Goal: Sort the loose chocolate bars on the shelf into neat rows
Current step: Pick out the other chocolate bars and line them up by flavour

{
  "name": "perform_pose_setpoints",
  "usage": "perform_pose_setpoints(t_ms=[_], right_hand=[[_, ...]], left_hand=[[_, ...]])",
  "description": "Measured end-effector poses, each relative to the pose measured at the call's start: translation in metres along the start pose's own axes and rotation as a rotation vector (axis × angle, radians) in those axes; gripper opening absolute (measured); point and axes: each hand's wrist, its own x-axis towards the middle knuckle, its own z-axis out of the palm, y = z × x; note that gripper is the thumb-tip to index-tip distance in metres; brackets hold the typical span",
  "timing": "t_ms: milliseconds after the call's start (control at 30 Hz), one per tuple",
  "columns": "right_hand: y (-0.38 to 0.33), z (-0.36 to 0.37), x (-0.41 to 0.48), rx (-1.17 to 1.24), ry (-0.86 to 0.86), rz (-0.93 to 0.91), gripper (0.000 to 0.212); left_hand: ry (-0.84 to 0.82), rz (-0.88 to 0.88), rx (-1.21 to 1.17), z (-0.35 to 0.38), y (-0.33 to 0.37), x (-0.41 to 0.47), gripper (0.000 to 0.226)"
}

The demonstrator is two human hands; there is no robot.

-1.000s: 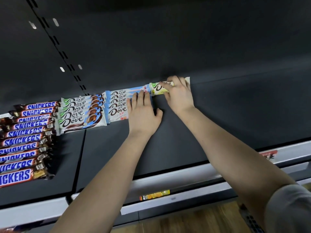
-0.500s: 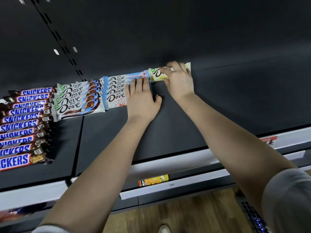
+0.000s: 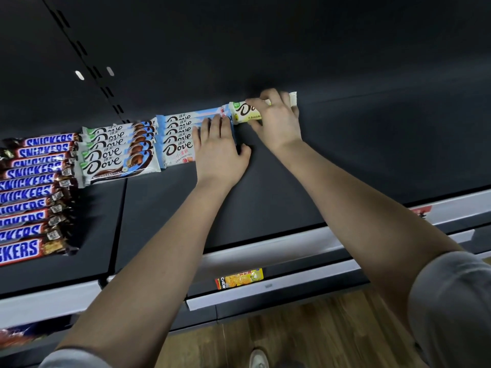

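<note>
Two hands meet at the row of pale-blue foil Dove bars (image 3: 177,140) on the black shelf (image 3: 358,160): left hand (image 3: 218,151) flat on its right end, right hand (image 3: 277,122) pinching a yellow-white foil Dove bar (image 3: 244,114) just right of it. Leftward, the brown-swirl Dove row (image 3: 117,152) and blue Snickers row (image 3: 29,191) look finished; a fourth seems barely begun.

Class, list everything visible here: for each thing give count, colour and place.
Snickers bars: about ten, brown and blue, overlapping row at shelf's left.
Brown-end Dove bars: about five, white and brown, right of the Snickers.
Pale blue Dove bars: about six, next row rightward.
Yellow-green Dove bar: one, shelf's back, right of that row.
Chew pack: one, yellow-orange, lower shelf.
Shelf: one, black.
Floor: brown wood, below.
Shoe: one, pale, bottom edge.
Left hand: flat on pale blue row's right end.
Right hand: pinching the yellow-green bar.
</note>
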Motion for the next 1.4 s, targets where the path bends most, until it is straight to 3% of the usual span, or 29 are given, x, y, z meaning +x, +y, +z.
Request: perform_pose_setpoints(t_ms=[300, 567, 767, 1067, 1400], right_hand=[[-0.008, -0.007, -0.005, -0.152, 0.02, -0.034, 0.041], [-0.063, -0.027, -0.01, -0.014, 0.068, -0.043, 0.036], [-0.124, -0.025, -0.012, 0.05, 0.074, -0.101, 0.032], [-0.275, -0.009, -0.009, 0.162, 0.084, -0.279, 0.027], [-0.436, 0.031, -0.036, 0.268, -0.009, -0.541, 0.027]], left_hand=[[-0.011, -0.02, -0.04, -0.003, 0.002, -0.001, 0.071], [-0.006, -0.071, -0.099, -0.027, -0.022, 0.001, 0.058], [0.086, -0.125, 0.016, -0.073, -0.089, 0.0, 0.059], [0.174, -0.311, 0.099, -0.148, -0.22, -0.035, 0.054], [0.174, -0.532, 0.176, -0.2, -0.372, -0.107, 0.054]])
